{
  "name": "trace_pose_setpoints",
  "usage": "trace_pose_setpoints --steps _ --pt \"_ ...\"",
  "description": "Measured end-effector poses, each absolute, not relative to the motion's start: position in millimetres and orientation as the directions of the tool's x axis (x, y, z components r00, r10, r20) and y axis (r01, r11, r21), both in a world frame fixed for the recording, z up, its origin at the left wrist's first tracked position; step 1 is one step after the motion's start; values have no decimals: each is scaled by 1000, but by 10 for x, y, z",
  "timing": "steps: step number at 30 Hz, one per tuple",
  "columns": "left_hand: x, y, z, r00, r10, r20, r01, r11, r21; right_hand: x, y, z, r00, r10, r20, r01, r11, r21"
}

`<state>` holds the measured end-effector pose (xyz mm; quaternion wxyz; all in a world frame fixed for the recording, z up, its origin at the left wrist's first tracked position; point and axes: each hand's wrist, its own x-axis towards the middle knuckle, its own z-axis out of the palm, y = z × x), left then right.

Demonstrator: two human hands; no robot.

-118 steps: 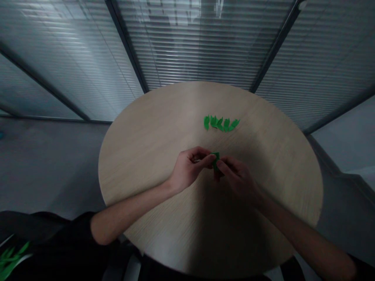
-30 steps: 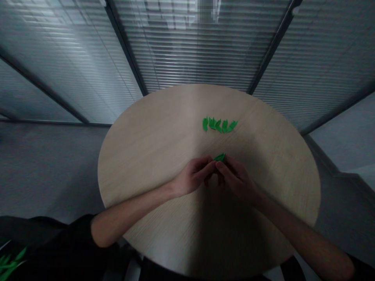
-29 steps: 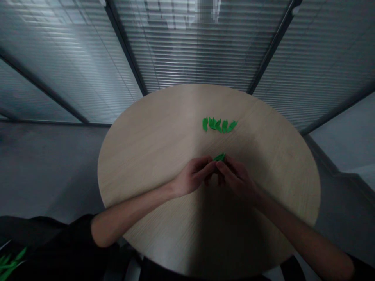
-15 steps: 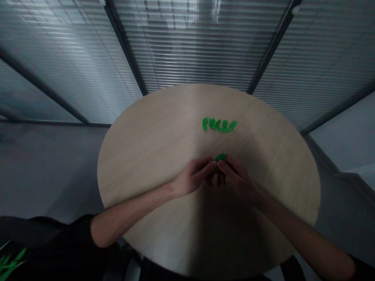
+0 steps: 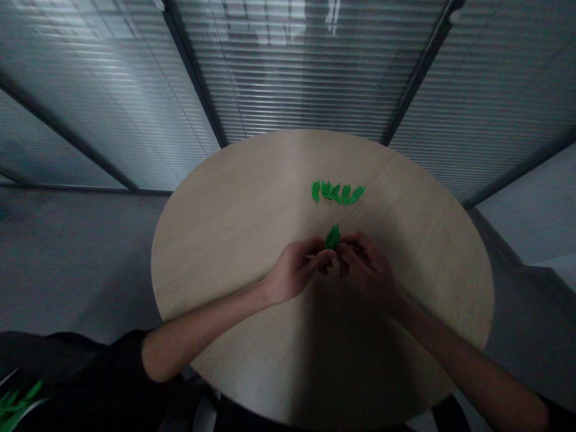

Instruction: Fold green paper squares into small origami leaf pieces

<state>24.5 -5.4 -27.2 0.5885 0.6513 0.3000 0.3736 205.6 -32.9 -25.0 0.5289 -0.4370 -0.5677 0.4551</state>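
My left hand (image 5: 294, 273) and my right hand (image 5: 366, 267) meet over the middle of a round wooden table (image 5: 225, 204). Both pinch one small folded green paper piece (image 5: 333, 237), whose tip sticks up between the fingertips. The fingers of both hands are curled closed around it. Farther back on the table lies a short row of several similar green folded pieces (image 5: 337, 192), well apart from my hands.
Glass walls with horizontal blinds (image 5: 292, 66) stand behind the table. More green paper strips (image 5: 15, 402) lie at the bottom left, off the table. Grey floor (image 5: 67, 252) surrounds the table.
The green piece has turned from lying flat between my fingers to pointing upward, and my hands shifted slightly away from me. The row of pieces has not moved.
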Motion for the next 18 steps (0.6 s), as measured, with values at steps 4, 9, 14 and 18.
trace_pose_setpoints --steps 4,9,14,18 --pt "249 -50 -283 520 843 135 7 -163 987 2064 -335 -252 -37 968 249 -14 248 -969" --pt "246 -60 -312 526 839 138 70 -204 976 2077 -349 -229 9 972 236 16 236 -972" --pt "226 -68 -317 532 831 165 98 -254 962 2078 -353 -209 -47 980 196 20 197 -980" --pt "206 -56 -345 528 826 198 131 -309 942 2085 -337 -195 -72 986 148 -9 148 -989"
